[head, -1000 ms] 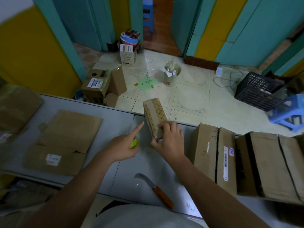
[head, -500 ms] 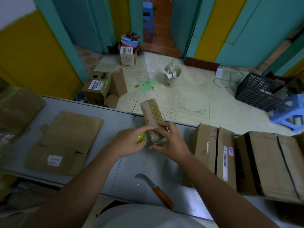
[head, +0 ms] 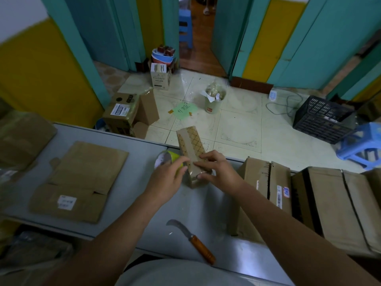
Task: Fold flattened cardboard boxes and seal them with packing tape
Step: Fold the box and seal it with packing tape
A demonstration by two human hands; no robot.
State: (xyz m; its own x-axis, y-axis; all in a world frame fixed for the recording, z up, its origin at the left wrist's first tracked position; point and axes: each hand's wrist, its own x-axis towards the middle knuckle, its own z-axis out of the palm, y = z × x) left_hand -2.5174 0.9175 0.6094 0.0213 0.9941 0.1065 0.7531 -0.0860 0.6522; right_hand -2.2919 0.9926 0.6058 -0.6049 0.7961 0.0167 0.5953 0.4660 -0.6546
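Observation:
A small narrow cardboard box (head: 190, 144) with a diamond pattern lies on the grey table (head: 134, 162), pointing away from me. My right hand (head: 216, 170) grips its near end, fingers curled over the top. My left hand (head: 165, 182) holds a roll of clear packing tape (head: 168, 158) with a yellow-green core against the box's left side. A flattened cardboard box (head: 82, 178) with a white label lies to the left on the table.
A curved knife with a wooden handle (head: 195, 242) lies near the table's front edge. Assembled cardboard boxes (head: 321, 203) fill the right side of the table. More cardboard (head: 22, 135) sits at the far left. Beyond the table are floor boxes (head: 123, 114), a bin (head: 214, 100) and a black crate (head: 321, 118).
My left hand moved from pointing beside the box to holding the tape roll up against the box's left side. The right hand kept its hold on the box's near end.

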